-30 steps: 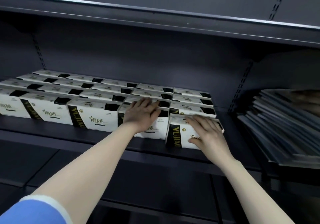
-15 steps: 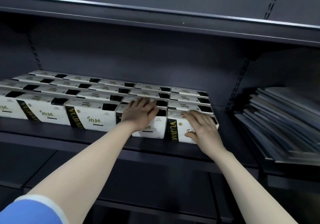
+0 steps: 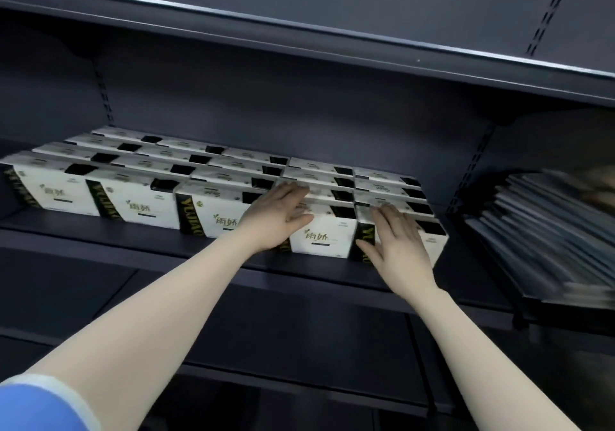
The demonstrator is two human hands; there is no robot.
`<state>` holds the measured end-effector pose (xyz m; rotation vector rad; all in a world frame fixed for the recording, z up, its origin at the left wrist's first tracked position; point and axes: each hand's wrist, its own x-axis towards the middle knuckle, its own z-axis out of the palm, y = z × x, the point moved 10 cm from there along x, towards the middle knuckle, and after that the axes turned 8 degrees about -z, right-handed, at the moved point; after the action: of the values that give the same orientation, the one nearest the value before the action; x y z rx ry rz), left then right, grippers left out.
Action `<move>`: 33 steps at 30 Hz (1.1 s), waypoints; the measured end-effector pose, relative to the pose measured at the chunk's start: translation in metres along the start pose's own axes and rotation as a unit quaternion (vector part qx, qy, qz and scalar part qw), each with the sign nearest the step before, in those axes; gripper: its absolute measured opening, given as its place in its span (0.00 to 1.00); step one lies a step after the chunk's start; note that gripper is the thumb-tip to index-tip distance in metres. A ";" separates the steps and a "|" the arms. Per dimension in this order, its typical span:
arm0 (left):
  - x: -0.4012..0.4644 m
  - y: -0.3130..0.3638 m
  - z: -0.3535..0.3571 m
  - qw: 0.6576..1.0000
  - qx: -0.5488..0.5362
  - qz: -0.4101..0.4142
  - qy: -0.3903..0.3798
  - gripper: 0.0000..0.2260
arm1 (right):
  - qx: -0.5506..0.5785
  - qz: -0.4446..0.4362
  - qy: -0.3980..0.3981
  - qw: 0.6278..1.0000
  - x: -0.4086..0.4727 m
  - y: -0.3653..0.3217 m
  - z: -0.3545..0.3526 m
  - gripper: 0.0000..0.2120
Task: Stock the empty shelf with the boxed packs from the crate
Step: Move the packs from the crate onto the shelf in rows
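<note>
White boxed packs (image 3: 229, 177) with black bands and green lettering stand in tight rows on the dark metal shelf (image 3: 133, 234), several rows deep from the front edge back toward the rear panel (image 3: 299, 104), filling the left and middle of the shelf and ending just short of its right end. The left hand (image 3: 278, 216) lies flat with straight, slightly spread fingers on the top front edge of the second pack from the right (image 3: 321, 234) in the front row, fingertips reaching over the pack behind it. The right hand (image 3: 397, 241) rests palm down with straight fingers on the rightmost front pack (image 3: 432, 239), covering most of its top and front face, the thumb spread out to the left near the black band. Neither hand curls round anything; both simply press on the cartons. These two front packs stand touching each other and in line with the rest of the front row. To the right, on a neighbouring slanted rack (image 3: 519, 294), a stack of flat grey sheets or folders (image 3: 549, 227) leans, blurred. An upper shelf (image 3: 299, 28) overhangs above, and a blue sleeve (image 3: 36, 407) shows at the lower left corner.
</note>
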<state>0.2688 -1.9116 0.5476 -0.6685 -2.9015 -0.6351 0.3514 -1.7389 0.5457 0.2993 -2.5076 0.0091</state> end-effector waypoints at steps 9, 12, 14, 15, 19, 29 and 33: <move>-0.057 -0.068 -0.032 0.999 0.006 0.010 0.048 0.27 | 0.032 0.002 -0.009 0.999 0.001 -0.102 0.007 0.28; -0.080 -0.098 -0.035 0.999 0.011 -0.018 0.047 0.28 | 0.043 -0.018 -0.030 0.998 0.000 -0.137 0.017 0.27; -0.095 -0.115 -0.042 0.998 0.021 -0.033 0.055 0.28 | 0.060 -0.025 -0.037 0.997 0.002 -0.156 0.019 0.27; -0.102 -0.123 -0.046 0.997 0.023 -0.042 0.061 0.28 | 0.071 -0.025 -0.041 0.996 0.002 -0.164 0.020 0.27; -0.144 -0.159 -0.050 0.993 0.017 -0.095 0.071 0.29 | 0.112 -0.048 -0.053 0.991 -0.002 -0.198 0.029 0.28; -0.261 -0.266 -0.001 0.972 -0.001 -0.235 0.004 0.30 | 0.195 0.004 -0.174 0.965 -0.076 -0.255 0.089 0.30; -0.279 -0.305 0.018 0.967 -0.021 -0.253 -0.015 0.30 | 0.192 0.026 -0.215 0.957 -0.091 -0.280 0.113 0.30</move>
<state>0.3856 -2.2642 0.3657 0.0769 -3.1040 -0.7344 0.4183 -2.0009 0.3837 0.4303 -2.9372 0.5085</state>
